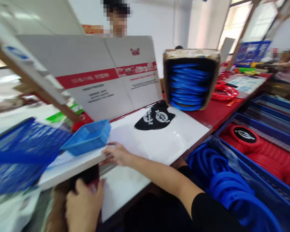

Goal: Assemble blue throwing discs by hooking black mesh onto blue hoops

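My right hand (117, 154) reaches across from the right, its fingers closed over the near right end of a thick white slab (70, 170). On that slab sits a shallow blue plastic bin (89, 137). My left hand (83, 204), blurred, is lower and nearer, in front of a dark gap under the slab; its thumb and fingers are apart, and I make out nothing held. Beyond my right hand, black pieces with white printed logos (157, 117) lie on a white board (181, 135).
A box of blue rings (190, 83) stands behind the board, beside an upright printed cardboard panel (94, 74). At right are bins of blue rings (232, 190) and red rings (268, 158). A blue mesh basket (21, 158) is at left. Other people sit beyond.
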The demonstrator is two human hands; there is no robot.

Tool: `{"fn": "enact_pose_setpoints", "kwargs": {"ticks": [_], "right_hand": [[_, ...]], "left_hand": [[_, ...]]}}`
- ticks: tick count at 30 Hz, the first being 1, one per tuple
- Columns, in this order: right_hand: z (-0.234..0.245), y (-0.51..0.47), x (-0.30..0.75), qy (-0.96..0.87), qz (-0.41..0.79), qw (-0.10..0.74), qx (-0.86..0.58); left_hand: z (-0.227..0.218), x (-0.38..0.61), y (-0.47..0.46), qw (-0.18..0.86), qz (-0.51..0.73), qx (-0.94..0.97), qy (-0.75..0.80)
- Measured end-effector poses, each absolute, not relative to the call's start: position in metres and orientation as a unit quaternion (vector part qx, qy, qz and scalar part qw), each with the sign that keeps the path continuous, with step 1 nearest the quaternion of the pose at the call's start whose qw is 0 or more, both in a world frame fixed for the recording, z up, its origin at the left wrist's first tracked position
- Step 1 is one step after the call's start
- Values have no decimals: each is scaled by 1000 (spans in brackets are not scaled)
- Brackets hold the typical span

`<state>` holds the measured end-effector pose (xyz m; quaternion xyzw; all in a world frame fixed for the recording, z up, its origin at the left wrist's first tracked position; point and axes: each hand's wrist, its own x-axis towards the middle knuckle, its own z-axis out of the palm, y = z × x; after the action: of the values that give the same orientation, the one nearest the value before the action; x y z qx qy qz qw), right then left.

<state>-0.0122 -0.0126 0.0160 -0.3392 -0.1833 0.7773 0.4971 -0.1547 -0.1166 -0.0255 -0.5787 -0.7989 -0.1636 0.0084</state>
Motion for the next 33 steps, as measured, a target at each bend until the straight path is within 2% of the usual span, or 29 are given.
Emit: {"fn": "enact_pose_setpoints", "kwargs": {"ticks": [4, 12, 21, 29, 33], "right_hand": [[13, -16, -9, -210, 755, 513, -350], [1, -8, -14, -246, 748, 525, -325], [6, 0, -3, -261, 730, 531, -342], [-5, -2, 11, -286, 694, 520, -409], [-8, -3, 16, -332, 670, 491, -447]], "left_hand": [[-12, -145, -116, 37, -118, -572, -811], [-8, -138, -110, 30, -165, -535, -828], [10, -172, -111, 14, -334, -521, -785], [-17, -165, -112, -66, -380, -521, -761], [-33, -160, -118, -63, -437, -486, -754]]}}
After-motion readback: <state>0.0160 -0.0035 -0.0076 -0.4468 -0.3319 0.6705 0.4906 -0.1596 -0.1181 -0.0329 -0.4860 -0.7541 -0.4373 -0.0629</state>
